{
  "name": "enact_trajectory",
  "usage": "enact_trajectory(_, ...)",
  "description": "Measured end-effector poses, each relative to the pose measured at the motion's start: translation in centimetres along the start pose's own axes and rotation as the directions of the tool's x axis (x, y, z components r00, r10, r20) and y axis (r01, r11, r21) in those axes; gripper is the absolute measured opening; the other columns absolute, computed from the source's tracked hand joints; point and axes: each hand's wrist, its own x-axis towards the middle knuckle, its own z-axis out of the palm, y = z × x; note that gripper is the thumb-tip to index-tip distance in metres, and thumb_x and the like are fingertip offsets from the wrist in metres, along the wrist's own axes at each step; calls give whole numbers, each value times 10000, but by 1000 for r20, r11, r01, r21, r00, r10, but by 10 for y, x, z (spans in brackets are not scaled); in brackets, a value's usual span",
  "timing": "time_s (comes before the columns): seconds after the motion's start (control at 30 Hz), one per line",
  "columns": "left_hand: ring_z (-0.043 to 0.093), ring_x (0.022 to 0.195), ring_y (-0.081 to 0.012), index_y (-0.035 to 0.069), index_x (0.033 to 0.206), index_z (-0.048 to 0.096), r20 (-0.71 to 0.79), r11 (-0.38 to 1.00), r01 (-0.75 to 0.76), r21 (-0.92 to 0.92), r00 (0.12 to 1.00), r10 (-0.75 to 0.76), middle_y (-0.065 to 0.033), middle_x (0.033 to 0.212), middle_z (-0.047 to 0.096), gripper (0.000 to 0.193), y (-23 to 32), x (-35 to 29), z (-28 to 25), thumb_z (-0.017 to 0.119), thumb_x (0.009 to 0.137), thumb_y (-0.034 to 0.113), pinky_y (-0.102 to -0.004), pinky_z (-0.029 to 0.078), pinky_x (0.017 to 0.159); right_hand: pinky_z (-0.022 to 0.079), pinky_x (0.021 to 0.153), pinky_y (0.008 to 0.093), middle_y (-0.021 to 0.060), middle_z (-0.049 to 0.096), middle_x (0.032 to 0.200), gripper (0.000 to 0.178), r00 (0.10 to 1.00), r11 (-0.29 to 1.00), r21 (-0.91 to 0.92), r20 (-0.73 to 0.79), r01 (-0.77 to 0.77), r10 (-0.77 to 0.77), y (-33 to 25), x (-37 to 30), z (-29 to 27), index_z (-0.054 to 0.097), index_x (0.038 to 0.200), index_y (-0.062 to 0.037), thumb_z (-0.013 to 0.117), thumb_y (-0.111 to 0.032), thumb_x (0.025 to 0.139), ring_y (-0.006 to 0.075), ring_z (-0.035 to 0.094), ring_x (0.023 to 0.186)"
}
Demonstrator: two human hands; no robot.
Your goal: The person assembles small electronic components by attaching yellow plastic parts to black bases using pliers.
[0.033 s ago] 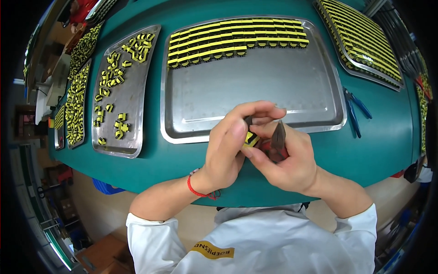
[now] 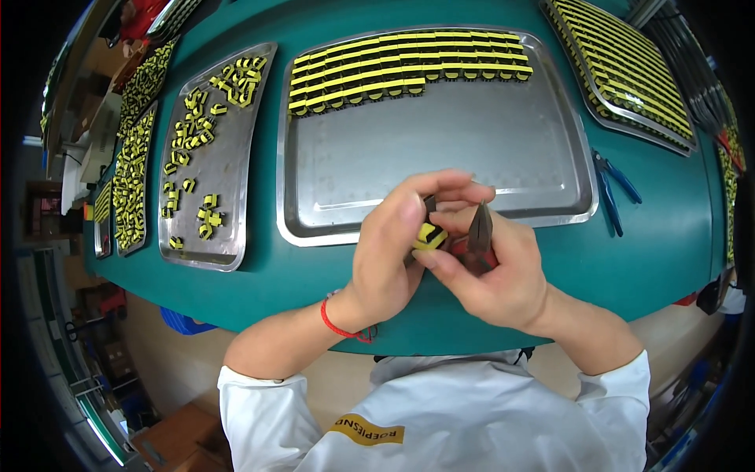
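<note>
My left hand [image 2: 387,248] curls around a small yellow-and-black part [image 2: 430,238], with a dark piece [image 2: 429,204] showing beside its thumb. Against that same part press the thumb and forefinger of my right hand [image 2: 503,275]. Also in my right palm is a pair of pliers [image 2: 480,230] with dark pointed jaws turned upward and red handles mostly hidden by the fingers. Both hands are closed, close together over the near edge of a large metal tray [image 2: 440,149]. Rows of yellow-and-black parts [image 2: 354,75] line the tray's far side.
Left of the large tray, a narrower metal tray [image 2: 228,169] holds scattered yellow-and-black parts. Farther left are more filled trays [image 2: 134,189]. Blue-handled cutters [image 2: 609,193] lie at right on the green table [image 2: 653,228], below stacked trays of lined-up parts [image 2: 629,71].
My left fingers have shifted slightly, and more of the yellow-and-black part shows between my hands. The pliers stay in my right hand, a little higher.
</note>
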Motion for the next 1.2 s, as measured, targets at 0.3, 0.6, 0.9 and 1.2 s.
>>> enact_trajectory(0.3,602,1089,-302,-37,1401,336,-144,779,218,-588,920,-365,-241,1266,572,566,15,9,-1,578,975,246,-426,495,907,517,647,233,138,691,1049,234,998,983,179,-51,-31,40,-4,13,-15,549,1194,65,549,-19,976,135,657,831)
enact_trajectory(0.6,580,1177,-340,-18,1413,319,-161,785,214,-581,916,-369,-259,1332,534,532,18,6,-5,545,934,33,-448,480,983,519,640,232,143,675,1019,213,998,985,174,-65,1,10,0,11,-9,548,1164,70,545,33,955,133,656,822)
enact_trajectory(0.9,536,1276,-376,-67,1370,359,127,730,-472,495,870,476,-274,1278,557,462,-1,0,-12,475,922,-69,-541,224,1171,583,692,271,151,651,1034,385,969,852,463,151,-245,197,-10,-5,-5,503,1237,74,638,57,877,153,672,837)
enact_trajectory(1.2,369,1408,-426,-71,1464,315,291,509,-391,767,919,267,-304,1381,491,607,20,-4,-15,467,946,206,-618,31,1156,548,739,257,94,671,978,316,994,925,364,14,-106,108,4,-6,4,579,1175,37,683,27,877,119,650,839)
